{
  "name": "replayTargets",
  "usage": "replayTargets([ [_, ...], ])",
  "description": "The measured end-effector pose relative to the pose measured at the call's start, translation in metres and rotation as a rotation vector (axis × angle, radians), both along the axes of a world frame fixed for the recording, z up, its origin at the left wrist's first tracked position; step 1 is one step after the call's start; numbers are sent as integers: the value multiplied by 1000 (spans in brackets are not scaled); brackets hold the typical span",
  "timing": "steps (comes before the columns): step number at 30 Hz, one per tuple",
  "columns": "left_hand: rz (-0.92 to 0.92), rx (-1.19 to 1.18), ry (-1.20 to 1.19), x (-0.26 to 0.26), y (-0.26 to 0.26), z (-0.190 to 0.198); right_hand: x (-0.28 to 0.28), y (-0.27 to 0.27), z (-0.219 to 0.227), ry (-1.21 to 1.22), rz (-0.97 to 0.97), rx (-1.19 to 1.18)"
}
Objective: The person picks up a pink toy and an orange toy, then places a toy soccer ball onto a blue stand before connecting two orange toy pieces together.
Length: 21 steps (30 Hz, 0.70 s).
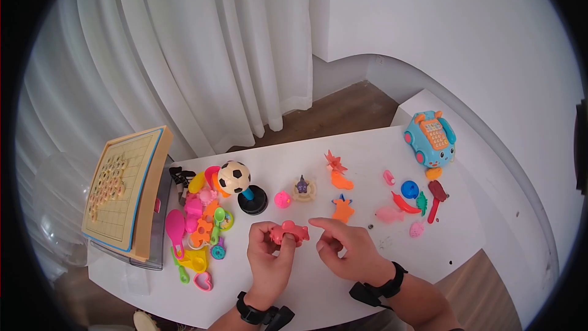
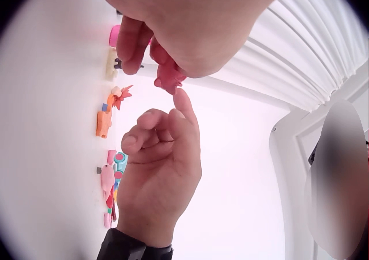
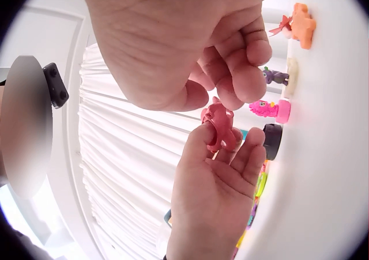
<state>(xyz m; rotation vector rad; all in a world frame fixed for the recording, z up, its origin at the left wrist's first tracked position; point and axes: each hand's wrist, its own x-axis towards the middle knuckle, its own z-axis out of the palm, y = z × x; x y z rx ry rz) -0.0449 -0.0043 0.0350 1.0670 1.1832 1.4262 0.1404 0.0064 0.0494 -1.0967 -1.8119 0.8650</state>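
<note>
Though cluttered, white table [image 1: 386, 153] near curtains [image 1: 177, 55].

This place is looking like a room in a home: long white curtains [image 1: 208, 55] are hanging behind, brown wood-look flooring [image 1: 343, 110] is showing, and a toy telephone [image 1: 430, 139] and a board game [image 1: 122, 190] are lying on a white worktop [image 1: 294, 165].

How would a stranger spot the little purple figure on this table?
On the white table, find the black-and-cream football-patterned ball above a round black base. Just right of that, past a small bright-pink toy, the little purple figure stands on a pale cream base. Its purple colour sets it apart from the pink toy and orange toys beyond.
</note>
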Motion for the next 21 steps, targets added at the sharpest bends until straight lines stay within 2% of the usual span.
replayTargets([
  [1,-1,0,0,0,1,-3,0,0,4,0,-1,0],
  [3,18,216,97,0,5,-12,-1,0,10,-169,82,-39],
  [4,17,216,98,0,5,-13,-2,0,9,-168,81,-39],
  [6,-23,173,-70,-1,5,-14,-3,1,4,-197,113,78],
  [10,-48,179,-46,-1,4,-14,-4,-1,-8,-225,223,63],
  [12,-110,102,-41,-2,1,-13,-5,-3,-9,-256,330,14],
  [16,-57,92,-35,0,0,-10,0,0,-5,-202,268,40],
  [18,-43,20,19,-1,0,-4,2,2,-6,-28,114,97],
  [19,-43,20,19,-2,0,-5,2,2,-4,-28,114,97],
  [21,-50,75,239,-5,1,-9,0,1,4,46,62,59],
])
